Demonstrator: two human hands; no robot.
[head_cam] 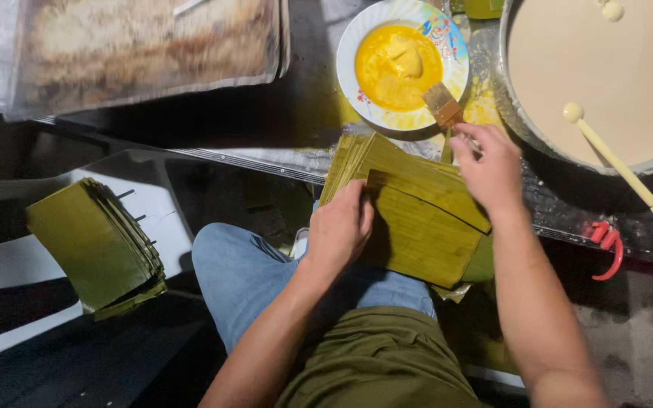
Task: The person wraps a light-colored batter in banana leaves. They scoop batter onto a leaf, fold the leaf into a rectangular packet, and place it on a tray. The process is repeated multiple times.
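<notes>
Left hand (339,227) lies flat, fingers curled loosely, pressing on a stack of cut green leaf sheets (417,219) resting on the person's lap and the surface edge. Right hand (490,162) pinches the handle of a small wooden pastry brush (443,105), bristles at the rim of a white plate (456,45) holding yellow butter-like spread. Right of the plate, a big metal basin of beige batter (606,75) with a pale ladle (614,159) leaning in it. Second leaf stack (92,245) sits far left on a white chair. Red hook (606,245) at right edge.
</notes>
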